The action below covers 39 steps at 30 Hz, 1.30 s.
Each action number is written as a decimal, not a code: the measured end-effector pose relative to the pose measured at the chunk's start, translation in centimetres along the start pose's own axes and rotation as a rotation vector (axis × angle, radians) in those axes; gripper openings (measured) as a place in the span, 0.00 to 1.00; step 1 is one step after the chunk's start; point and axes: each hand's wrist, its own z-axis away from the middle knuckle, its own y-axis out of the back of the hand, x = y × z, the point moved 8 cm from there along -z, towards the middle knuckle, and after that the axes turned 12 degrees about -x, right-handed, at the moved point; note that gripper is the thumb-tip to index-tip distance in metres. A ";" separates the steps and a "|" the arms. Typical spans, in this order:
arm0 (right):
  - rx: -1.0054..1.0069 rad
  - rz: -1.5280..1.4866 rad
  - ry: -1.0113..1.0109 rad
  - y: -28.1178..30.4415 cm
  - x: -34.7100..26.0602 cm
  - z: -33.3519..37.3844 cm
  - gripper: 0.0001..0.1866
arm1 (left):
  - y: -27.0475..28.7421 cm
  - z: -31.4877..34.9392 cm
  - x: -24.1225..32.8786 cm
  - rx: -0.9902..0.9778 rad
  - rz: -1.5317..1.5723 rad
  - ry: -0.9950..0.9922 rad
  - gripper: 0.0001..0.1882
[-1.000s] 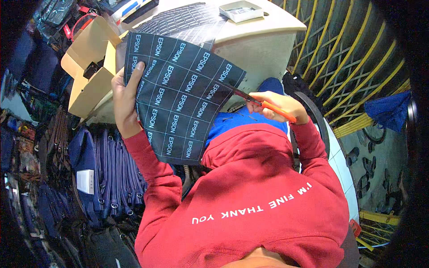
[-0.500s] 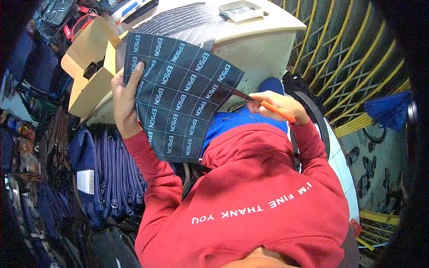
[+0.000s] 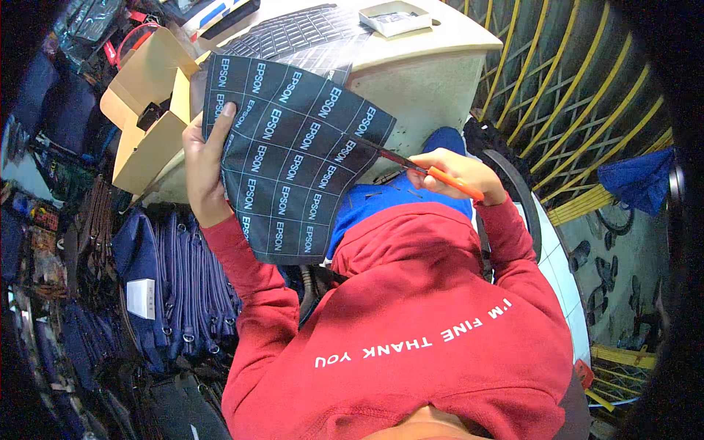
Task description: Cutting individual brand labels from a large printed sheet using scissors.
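Note:
A dark sheet (image 3: 275, 158) with printed labels in a grid of thin lines hangs in front of me. My left hand (image 3: 209, 158) is closed on its left edge, thumb on the front and fingers hidden behind. Orange-handled scissors (image 3: 451, 182) sit in my right hand (image 3: 463, 174), fingers wrapped round the handles. Their dark blades reach left into the sheet's right side, between the upper right corner and the part below. The lower blade is partly hidden by the sheet.
Behind the sheet stands a pale table (image 3: 411, 81) with a keyboard-patterned sheet (image 3: 293, 33) and a small white tray (image 3: 396, 18). An open cardboard box (image 3: 150, 110) is at its left. Blue bags (image 3: 183, 279) hang at lower left; a yellow folding gate (image 3: 565, 88) stands right.
The scissors' blades have moved slightly further left into the sheet. The sheet's upper right corner has shifted a little left. My left hand has barely moved.

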 end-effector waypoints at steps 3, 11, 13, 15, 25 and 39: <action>0.005 0.002 0.021 0.1 -0.2 0.0 0.35 | -0.4 0.0 0.1 -0.026 0.013 0.006 0.09; 0.014 0.007 0.026 0.0 -0.3 0.1 0.36 | -0.1 -0.1 0.2 -0.012 -0.031 0.011 0.09; 0.022 0.001 0.032 0.1 0.1 0.1 0.36 | 0.1 -0.1 0.0 -0.001 -0.027 0.003 0.09; 0.019 0.001 0.037 0.1 -0.1 0.0 0.36 | 0.3 -0.1 0.0 0.014 -0.024 -0.004 0.09; 0.019 -0.019 0.034 0.0 -0.3 0.3 0.35 | -0.1 0.2 0.4 0.002 -0.010 -0.020 0.08; 0.132 -0.311 0.120 1.8 3.0 -0.3 0.33 | -0.9 -16.3 0.6 -0.271 -0.876 -0.261 0.19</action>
